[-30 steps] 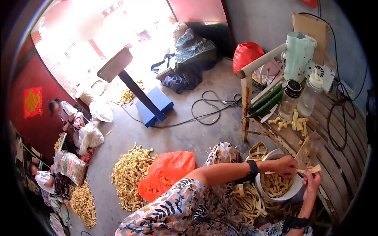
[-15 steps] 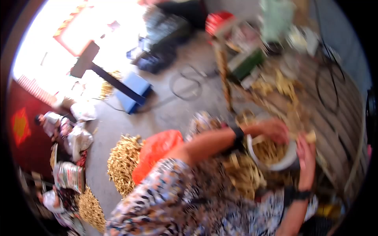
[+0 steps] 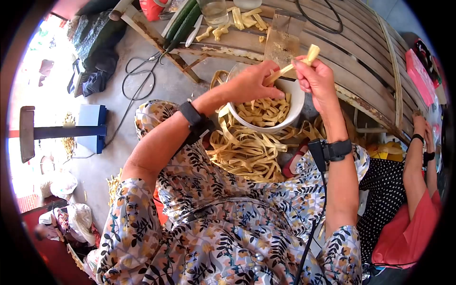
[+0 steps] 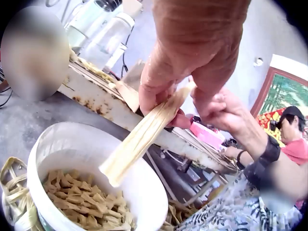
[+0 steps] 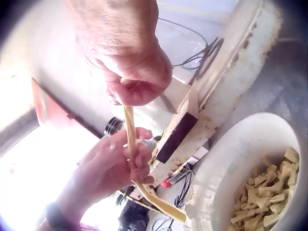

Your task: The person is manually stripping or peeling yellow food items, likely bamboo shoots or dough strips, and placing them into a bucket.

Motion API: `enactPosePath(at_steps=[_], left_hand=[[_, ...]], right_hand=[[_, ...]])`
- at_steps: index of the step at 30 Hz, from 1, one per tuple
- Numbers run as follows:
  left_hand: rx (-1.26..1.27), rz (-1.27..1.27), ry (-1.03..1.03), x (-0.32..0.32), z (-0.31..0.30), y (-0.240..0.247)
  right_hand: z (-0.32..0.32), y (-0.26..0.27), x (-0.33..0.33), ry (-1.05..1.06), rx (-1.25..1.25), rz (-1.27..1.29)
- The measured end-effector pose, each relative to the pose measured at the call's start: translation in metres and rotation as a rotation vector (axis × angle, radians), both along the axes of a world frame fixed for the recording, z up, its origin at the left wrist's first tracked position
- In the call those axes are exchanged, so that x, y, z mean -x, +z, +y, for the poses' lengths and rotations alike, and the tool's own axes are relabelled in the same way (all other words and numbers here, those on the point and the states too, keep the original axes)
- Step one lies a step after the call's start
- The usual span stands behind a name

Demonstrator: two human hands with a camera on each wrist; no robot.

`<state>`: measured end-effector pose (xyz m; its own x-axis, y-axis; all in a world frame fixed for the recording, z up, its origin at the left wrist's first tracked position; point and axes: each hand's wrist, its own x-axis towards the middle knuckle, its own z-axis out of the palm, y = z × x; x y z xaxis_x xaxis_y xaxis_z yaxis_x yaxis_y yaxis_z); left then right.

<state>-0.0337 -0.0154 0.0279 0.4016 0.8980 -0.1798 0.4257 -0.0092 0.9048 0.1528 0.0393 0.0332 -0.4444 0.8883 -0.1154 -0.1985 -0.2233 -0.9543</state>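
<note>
A flat, pale yellow strip [image 3: 286, 70], resembling tofu skin, stretches between both hands above a white bucket [image 3: 298, 102]. My right hand [image 3: 319, 78] pinches it near its flared end, thumb against fingers. On the other side my left hand [image 3: 254, 83] has its thumb and fingers around the strip, and a length of it hangs down from the fingers in the left wrist view. Short, folded and knotted yellow pieces [image 4: 89, 202] partly fill the bucket. Long loose strips [image 3: 247, 154] lie heaped below it, between the person's legs.
A slatted wooden bench [image 3: 354, 52] with a rusty edge runs behind the bucket, bearing a small board [image 3: 282, 40], cucumbers [image 3: 185, 23] and more yellow pieces [image 3: 242, 19]. Another person's arm [image 3: 415, 161] is at the right. A blue platform scale [image 3: 90, 128] stands left.
The head view has swung to the right, bringing the bucket to the middle and another person into sight. Both hands remain at the strip over the bucket.
</note>
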Motion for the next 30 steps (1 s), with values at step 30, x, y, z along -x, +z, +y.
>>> enactPosePath(at_steps=[30], left_hand=[[0.227,-0.276,0.062,-0.002,-0.008,0.003]], right_hand=[[-0.042,0.008,0.033,0.022,-0.862,-0.497]])
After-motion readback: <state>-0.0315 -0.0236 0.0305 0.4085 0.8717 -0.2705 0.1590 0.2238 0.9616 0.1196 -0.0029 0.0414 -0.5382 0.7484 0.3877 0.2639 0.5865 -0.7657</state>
